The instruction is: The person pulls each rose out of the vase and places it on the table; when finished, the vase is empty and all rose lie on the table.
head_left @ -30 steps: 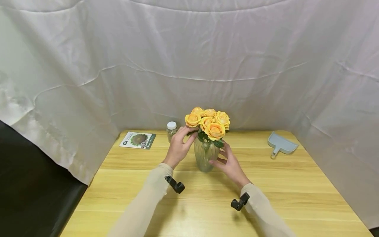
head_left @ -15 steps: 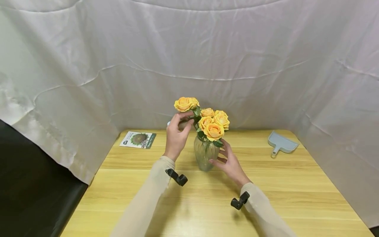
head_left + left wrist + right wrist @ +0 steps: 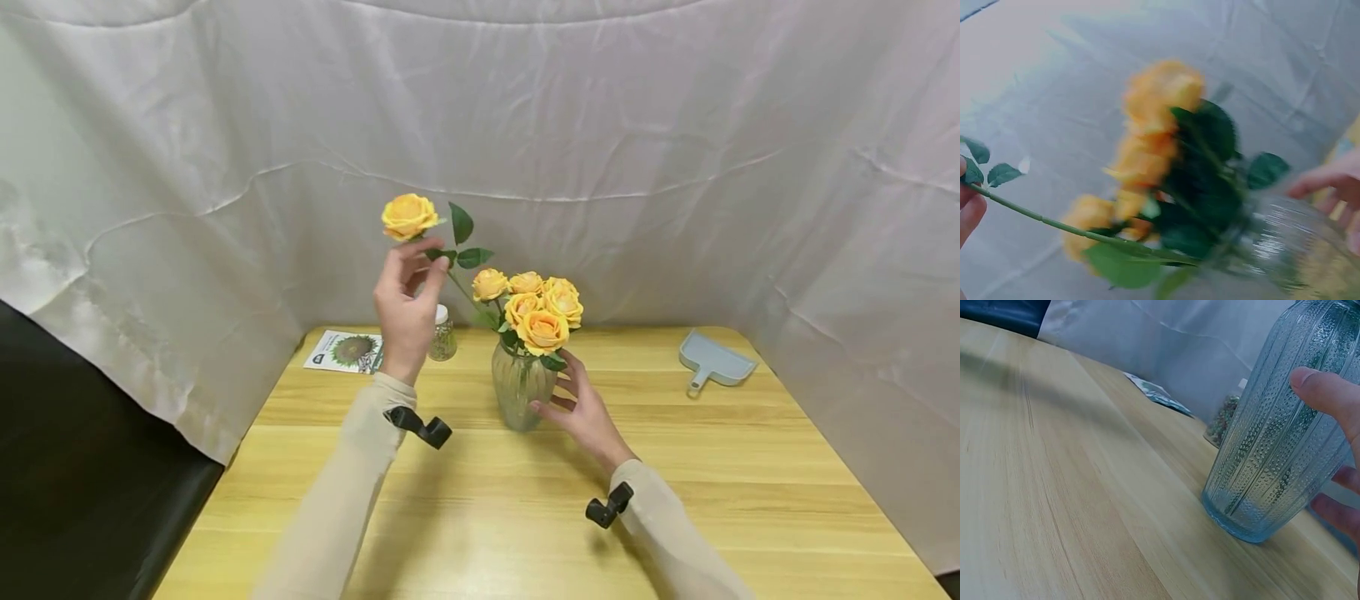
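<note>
My left hand (image 3: 408,312) pinches the stem of a yellow rose (image 3: 409,217) just under its bloom, up and left of the vase. The green stem (image 3: 1041,218) slants down, its lower end still within the vase mouth. Several other yellow roses (image 3: 543,332) stand in the ribbed glass vase (image 3: 517,392). Around the vase's right side curl the fingers and thumb of my right hand (image 3: 588,421); in the right wrist view the thumb lies on the textured glass (image 3: 1272,444). The vase stands upright on the wooden table.
Behind my left hand are a white-capped jar (image 3: 442,340) and a seed packet (image 3: 341,351) with a sunflower picture. A light blue dustpan (image 3: 712,362) lies at the table's right back. Grey curtains (image 3: 600,167) enclose the table (image 3: 712,483).
My left hand has moved up and to the left, drawing one rose partly out of the vase. The jar shows again beside my wrist. My right hand keeps its place on the vase.
</note>
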`<action>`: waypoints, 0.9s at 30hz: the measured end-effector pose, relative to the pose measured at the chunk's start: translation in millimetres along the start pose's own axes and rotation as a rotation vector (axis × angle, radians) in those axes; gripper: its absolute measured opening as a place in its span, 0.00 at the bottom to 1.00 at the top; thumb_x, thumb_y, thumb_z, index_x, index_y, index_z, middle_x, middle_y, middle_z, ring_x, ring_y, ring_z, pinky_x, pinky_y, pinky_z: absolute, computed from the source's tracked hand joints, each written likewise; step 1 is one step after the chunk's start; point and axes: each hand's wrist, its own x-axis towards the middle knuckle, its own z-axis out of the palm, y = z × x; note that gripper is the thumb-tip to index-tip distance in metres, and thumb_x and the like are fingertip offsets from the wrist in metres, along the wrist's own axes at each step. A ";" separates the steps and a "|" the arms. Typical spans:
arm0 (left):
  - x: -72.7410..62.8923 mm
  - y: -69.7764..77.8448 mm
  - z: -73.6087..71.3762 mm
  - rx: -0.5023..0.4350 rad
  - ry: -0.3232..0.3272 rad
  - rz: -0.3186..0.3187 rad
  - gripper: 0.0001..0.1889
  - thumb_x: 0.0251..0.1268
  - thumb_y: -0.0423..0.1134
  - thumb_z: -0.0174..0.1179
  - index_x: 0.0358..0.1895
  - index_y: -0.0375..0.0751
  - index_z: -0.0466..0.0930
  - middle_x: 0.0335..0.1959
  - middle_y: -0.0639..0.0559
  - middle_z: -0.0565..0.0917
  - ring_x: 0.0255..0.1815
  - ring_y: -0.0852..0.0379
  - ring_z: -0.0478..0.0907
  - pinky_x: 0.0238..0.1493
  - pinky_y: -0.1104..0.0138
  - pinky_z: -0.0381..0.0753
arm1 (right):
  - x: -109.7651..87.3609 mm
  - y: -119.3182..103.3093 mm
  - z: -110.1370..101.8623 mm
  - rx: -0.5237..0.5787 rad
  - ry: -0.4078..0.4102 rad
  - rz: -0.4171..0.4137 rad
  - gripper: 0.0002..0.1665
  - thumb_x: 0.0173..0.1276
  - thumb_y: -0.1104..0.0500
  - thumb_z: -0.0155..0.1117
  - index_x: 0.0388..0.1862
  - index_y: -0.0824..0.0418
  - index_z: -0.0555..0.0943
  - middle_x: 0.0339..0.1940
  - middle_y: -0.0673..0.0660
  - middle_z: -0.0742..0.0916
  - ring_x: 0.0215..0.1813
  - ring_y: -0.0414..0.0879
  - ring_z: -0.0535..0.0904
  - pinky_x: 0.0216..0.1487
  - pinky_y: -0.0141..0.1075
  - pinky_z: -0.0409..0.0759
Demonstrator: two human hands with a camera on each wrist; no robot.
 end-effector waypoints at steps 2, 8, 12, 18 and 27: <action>9.0 8.2 -6.1 -0.044 0.035 -0.001 0.15 0.75 0.27 0.67 0.61 0.28 0.81 0.56 0.43 0.89 0.48 0.60 0.86 0.55 0.64 0.91 | -0.1 -0.4 -0.1 -0.003 0.004 0.003 0.66 0.67 0.53 0.84 0.92 0.42 0.50 0.84 0.63 0.71 0.81 0.64 0.73 0.78 0.61 0.78; 30.7 20.2 -37.5 -0.114 0.108 0.027 0.14 0.74 0.24 0.67 0.57 0.36 0.85 0.53 0.50 0.89 0.42 0.57 0.87 0.50 0.63 0.93 | 1.5 0.5 -0.5 -0.009 -0.001 -0.015 0.65 0.68 0.54 0.83 0.92 0.44 0.50 0.86 0.64 0.69 0.82 0.66 0.72 0.78 0.63 0.77; 33.0 15.0 -69.2 -0.014 0.081 0.021 0.13 0.76 0.28 0.68 0.60 0.35 0.85 0.54 0.50 0.90 0.41 0.56 0.87 0.49 0.65 0.92 | 1.4 -0.7 -0.8 -0.004 -0.001 -0.014 0.65 0.68 0.53 0.83 0.92 0.43 0.50 0.86 0.63 0.69 0.81 0.66 0.72 0.78 0.63 0.77; 20.0 -4.1 -126.0 0.207 0.016 -0.114 0.17 0.79 0.33 0.67 0.64 0.32 0.83 0.57 0.47 0.90 0.44 0.58 0.88 0.48 0.70 0.91 | 0.5 -1.1 -1.1 0.003 0.003 -0.001 0.65 0.68 0.53 0.84 0.91 0.42 0.51 0.85 0.62 0.70 0.81 0.65 0.72 0.77 0.63 0.78; -18.4 -33.9 -213.8 0.623 -0.089 -0.298 0.17 0.82 0.40 0.65 0.69 0.45 0.84 0.60 0.43 0.89 0.44 0.79 0.83 0.44 0.84 0.82 | 1.5 -0.6 -0.5 0.001 -0.006 0.001 0.64 0.68 0.54 0.83 0.92 0.43 0.50 0.86 0.62 0.69 0.82 0.66 0.71 0.78 0.63 0.77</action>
